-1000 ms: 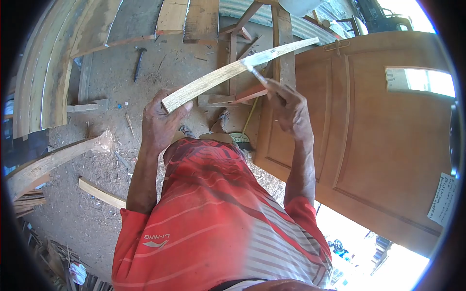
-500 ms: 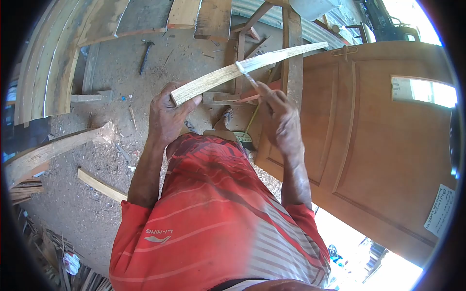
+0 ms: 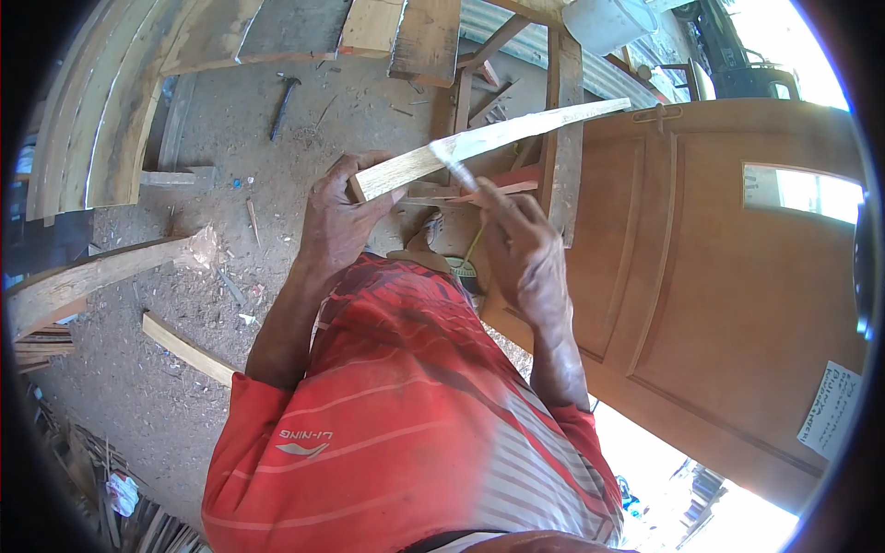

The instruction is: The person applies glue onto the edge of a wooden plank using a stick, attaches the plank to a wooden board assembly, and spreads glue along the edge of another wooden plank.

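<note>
My left hand [image 3: 343,207] is wrapped round the near end of a pale, slightly curved wooden strip [image 3: 396,172], which slants up to the right. Between the fingers of my right hand [image 3: 525,244] is a small brush [image 3: 454,166] with a whitish tip, blurred by motion. Its tip touches the strip's upper face, not far from my left hand. From there to the far end, the face looks coated with a wet white substance like glue. The strip's far part passes over a wooden stand [image 3: 564,120].
Boards [image 3: 198,37] lie side by side at upper left. A hammer [image 3: 284,109] and wood scraps are on the dirt floor. Curved timbers [image 3: 101,274] are at left. A brown panelled door [image 3: 710,267] stands close on my right, with a white bucket [image 3: 608,26] behind the stand.
The brush has moved along the strip towards my left hand, and the white coating reaches nearer to it. The strip and left hand sit slightly further right and lower in view.
</note>
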`<state>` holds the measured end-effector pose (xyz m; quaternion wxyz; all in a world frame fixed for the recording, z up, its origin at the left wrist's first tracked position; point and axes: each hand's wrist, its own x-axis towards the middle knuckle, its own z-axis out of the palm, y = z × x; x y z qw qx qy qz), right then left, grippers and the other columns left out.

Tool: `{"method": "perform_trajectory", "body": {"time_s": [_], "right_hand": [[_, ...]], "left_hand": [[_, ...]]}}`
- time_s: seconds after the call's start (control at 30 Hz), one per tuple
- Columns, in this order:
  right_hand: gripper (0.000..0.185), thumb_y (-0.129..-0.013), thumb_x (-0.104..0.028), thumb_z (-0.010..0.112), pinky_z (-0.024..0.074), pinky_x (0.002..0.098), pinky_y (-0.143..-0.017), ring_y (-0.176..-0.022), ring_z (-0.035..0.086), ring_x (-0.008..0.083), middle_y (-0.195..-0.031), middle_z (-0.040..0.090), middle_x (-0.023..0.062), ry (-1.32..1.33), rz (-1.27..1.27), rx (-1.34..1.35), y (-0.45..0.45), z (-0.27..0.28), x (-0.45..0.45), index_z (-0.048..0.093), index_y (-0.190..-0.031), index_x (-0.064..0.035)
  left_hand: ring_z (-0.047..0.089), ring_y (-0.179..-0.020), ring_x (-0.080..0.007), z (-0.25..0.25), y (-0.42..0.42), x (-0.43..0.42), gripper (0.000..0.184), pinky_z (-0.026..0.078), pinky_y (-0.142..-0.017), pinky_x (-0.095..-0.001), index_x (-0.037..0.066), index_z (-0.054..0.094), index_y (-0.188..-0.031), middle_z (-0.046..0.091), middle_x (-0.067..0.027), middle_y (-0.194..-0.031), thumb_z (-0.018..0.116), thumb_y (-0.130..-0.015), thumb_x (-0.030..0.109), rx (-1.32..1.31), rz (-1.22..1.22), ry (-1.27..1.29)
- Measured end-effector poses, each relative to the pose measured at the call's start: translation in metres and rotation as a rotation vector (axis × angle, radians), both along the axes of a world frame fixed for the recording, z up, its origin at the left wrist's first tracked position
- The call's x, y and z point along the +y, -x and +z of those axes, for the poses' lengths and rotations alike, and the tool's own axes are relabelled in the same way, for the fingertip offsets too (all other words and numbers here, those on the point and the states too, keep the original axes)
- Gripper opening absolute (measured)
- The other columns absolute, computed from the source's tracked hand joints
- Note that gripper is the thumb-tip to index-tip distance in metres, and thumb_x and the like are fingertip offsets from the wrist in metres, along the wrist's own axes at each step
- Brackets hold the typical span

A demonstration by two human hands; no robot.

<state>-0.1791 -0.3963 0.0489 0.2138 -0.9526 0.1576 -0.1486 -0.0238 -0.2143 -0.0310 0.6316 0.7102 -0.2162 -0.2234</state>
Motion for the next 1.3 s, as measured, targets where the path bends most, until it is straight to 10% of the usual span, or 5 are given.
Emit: {"method": "perform_trajectory", "body": {"time_s": [1.3], "right_hand": [[0.044,-0.090,0.003,0.064,0.0570,0.0419,-0.075,-0.088,0.070,0.0321,-0.102,0.068,0.0174,-0.078,-0.036,-0.038,-0.020,0.023,0.056,0.063,-0.134,-0.0044]], "left_hand": [[0.069,-0.106,-0.0190,-0.012,-0.031,0.009,0.037,0.056,-0.088,-0.0327,0.002,0.065,-0.127,0.072,-0.0117,-0.118,0.075,-0.091,0.007,-0.012,-0.117,0.114]]}}
